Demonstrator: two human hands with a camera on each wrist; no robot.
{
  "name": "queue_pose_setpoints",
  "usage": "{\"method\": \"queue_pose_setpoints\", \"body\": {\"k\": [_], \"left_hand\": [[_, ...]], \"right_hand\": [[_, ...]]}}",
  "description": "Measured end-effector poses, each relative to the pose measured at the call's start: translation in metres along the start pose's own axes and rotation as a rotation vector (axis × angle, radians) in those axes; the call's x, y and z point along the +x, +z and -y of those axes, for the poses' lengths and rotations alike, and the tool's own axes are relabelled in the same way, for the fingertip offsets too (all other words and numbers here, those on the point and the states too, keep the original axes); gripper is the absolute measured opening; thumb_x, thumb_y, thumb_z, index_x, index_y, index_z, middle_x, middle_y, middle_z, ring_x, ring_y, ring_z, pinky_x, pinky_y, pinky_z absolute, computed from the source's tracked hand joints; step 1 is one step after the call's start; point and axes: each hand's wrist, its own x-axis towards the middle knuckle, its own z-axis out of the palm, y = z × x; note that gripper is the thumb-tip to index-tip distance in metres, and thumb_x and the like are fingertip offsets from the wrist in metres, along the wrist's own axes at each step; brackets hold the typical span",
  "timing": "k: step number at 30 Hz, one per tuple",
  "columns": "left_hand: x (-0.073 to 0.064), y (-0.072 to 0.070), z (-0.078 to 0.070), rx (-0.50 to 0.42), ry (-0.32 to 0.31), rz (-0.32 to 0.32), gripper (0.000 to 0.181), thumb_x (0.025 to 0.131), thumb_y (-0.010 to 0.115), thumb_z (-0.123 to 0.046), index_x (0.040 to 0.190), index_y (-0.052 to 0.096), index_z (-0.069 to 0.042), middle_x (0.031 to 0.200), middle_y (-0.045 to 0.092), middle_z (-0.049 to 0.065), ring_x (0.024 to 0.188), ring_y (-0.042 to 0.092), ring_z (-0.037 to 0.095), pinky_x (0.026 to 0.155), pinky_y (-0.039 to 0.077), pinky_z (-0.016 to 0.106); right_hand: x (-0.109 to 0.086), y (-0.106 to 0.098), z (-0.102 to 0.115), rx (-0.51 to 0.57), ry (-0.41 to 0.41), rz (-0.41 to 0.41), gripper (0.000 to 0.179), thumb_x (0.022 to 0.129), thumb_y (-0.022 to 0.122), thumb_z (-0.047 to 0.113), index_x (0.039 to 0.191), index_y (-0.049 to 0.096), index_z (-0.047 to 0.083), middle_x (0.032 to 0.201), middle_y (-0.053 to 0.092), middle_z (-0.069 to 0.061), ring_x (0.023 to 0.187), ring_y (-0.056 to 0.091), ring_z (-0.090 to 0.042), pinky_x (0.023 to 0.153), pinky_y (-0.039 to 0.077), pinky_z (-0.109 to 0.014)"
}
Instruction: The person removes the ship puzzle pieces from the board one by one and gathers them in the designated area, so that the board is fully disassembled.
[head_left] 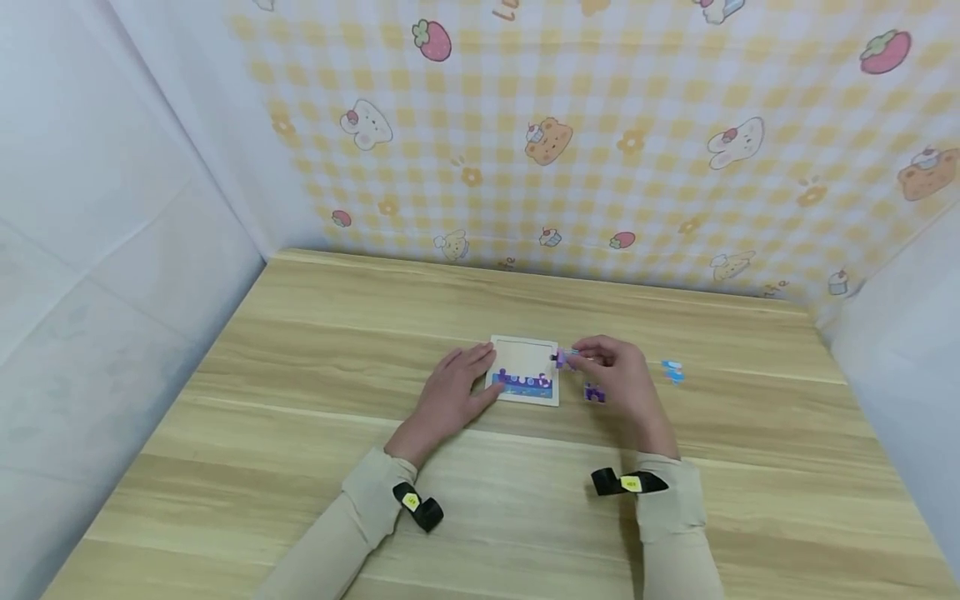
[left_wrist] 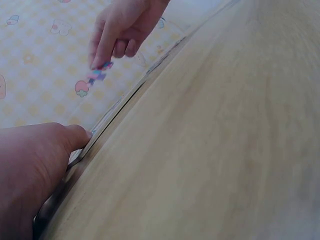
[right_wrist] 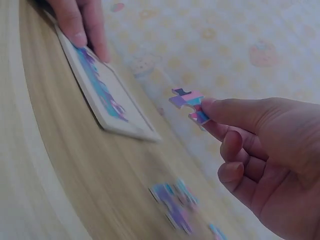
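A white-rimmed puzzle tray (head_left: 524,354) lies on the table, with a row of purple and blue pieces (head_left: 525,386) fitted along its near side. My left hand (head_left: 450,390) rests on the tray's left edge, its fingers and thumb spread apart over the rim. Just right of the tray, my right hand (head_left: 621,373) pinches a jigsaw piece (right_wrist: 189,98) between thumb and index finger. This piece is pink, purple and blue with a dark patch, and is held up off the table in the right wrist view. The other right fingers curl inward.
Below the right hand lie loose purple puzzle pieces (head_left: 594,392), blurred in the right wrist view. Farther right are blue pieces (head_left: 672,371). A checked, cartoon-printed cloth (head_left: 495,150) hangs behind the wooden table (head_left: 510,508), and a white sheet (head_left: 112,250) on the left.
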Motion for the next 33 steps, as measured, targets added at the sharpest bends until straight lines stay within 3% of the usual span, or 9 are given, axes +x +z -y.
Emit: {"method": "queue_pose_setpoints", "body": {"k": [6, 10, 16, 19, 25, 33], "left_hand": [[0.000, -0.001, -0.001, -0.016, -0.005, -0.023, 0.064, 0.104, 0.060, -0.043, 0.152, 0.048, -0.003, 0.161, 0.043, 0.008, 0.151, 0.038, 0.025, 0.128, 0.017, 0.041], [0.000, -0.002, 0.000, -0.017, -0.011, -0.016, 0.064, 0.104, 0.059, -0.044, 0.152, 0.047, -0.004, 0.162, 0.042, 0.008, 0.151, 0.036, 0.025, 0.129, 0.015, 0.041], [0.001, 0.000, 0.000, -0.012, 0.003, -0.016, 0.064, 0.104, 0.060, -0.043, 0.152, 0.048, -0.003, 0.161, 0.043, 0.010, 0.151, 0.037, 0.026, 0.128, 0.016, 0.041], [0.001, 0.002, -0.001, -0.020, 0.005, -0.007, 0.065, 0.104, 0.059, -0.044, 0.153, 0.047, -0.003, 0.162, 0.042, 0.009, 0.151, 0.036, 0.025, 0.129, 0.015, 0.041], [0.001, 0.003, -0.001, -0.028, -0.011, 0.001, 0.065, 0.104, 0.059, -0.044, 0.153, 0.046, -0.004, 0.163, 0.041, 0.008, 0.152, 0.035, 0.024, 0.129, 0.014, 0.041], [0.002, 0.001, -0.002, -0.029, -0.006, -0.003, 0.065, 0.104, 0.060, -0.043, 0.153, 0.047, -0.003, 0.162, 0.041, 0.009, 0.152, 0.035, 0.023, 0.129, 0.014, 0.039]], "right_hand": [[-0.021, -0.044, -0.019, -0.018, 0.076, -0.022, 0.035, 0.096, 0.076, 0.030, 0.116, 0.074, 0.001, 0.100, 0.076, -0.013, 0.085, 0.067, -0.020, 0.070, 0.056, -0.023], [-0.038, -0.081, -0.036, -0.132, 0.114, -0.011, 0.035, 0.098, 0.074, 0.032, 0.114, 0.076, 0.000, 0.105, 0.076, -0.014, 0.086, 0.065, -0.012, 0.072, 0.053, -0.023], [-0.056, -0.123, -0.065, -0.233, 0.211, 0.070, 0.037, 0.101, 0.071, 0.030, 0.116, 0.075, -0.003, 0.114, 0.075, -0.016, 0.090, 0.060, -0.004, 0.072, 0.052, -0.020], [-0.059, -0.130, -0.074, -0.273, 0.230, 0.099, 0.036, 0.101, 0.071, 0.028, 0.114, 0.075, -0.005, 0.112, 0.075, -0.016, 0.089, 0.060, -0.008, 0.070, 0.052, -0.021], [-0.054, -0.130, -0.077, -0.364, 0.170, 0.099, 0.030, 0.101, 0.070, 0.027, 0.110, 0.077, -0.001, 0.110, 0.074, -0.016, 0.095, 0.060, -0.018, 0.077, 0.049, -0.024], [-0.052, -0.126, -0.079, -0.332, 0.212, 0.091, 0.030, 0.101, 0.070, 0.026, 0.111, 0.077, -0.002, 0.111, 0.074, -0.016, 0.094, 0.060, -0.015, 0.078, 0.049, -0.023]]}}
